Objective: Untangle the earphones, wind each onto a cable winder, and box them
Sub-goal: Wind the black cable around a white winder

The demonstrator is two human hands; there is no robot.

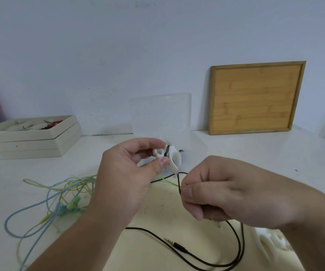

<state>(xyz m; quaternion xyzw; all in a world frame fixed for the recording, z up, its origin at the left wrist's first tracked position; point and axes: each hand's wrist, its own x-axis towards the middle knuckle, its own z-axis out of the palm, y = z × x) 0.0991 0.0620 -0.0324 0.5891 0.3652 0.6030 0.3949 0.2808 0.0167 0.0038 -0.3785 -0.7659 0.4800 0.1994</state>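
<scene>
**Black cable going onto the winder**

I see the left hand (pixel 126 173) raised above the tabletop (pixel 255 153), pinching a white winder (pixel 169 156) between thumb and fingertips. A few black turns sit around the winder's waist. From there the black cable (pixel 179 182) drops a short way to the right hand (pixel 226 192), which grips it between thumb and forefinger with the other fingers curled in. The hands are near each other but apart.

Below the right hand the cable runs down in two strands and loops back across a cream mat (pixel 157 257), where its plug (pixel 174 243) lies free.

To the left, a blue and yellow-green tangle (pixel 60 194) of earphones lies on the tabletop, partly hidden by the left wrist. Just behind the winder stands a clear box (pixel 159 114) with its lid up. A wooden tray (pixel 255 98) leans on the wall to the right, and stacked cream boxes (pixel 30 139) sit far left. White shapes at the lower right are too blurred for me to name.
</scene>
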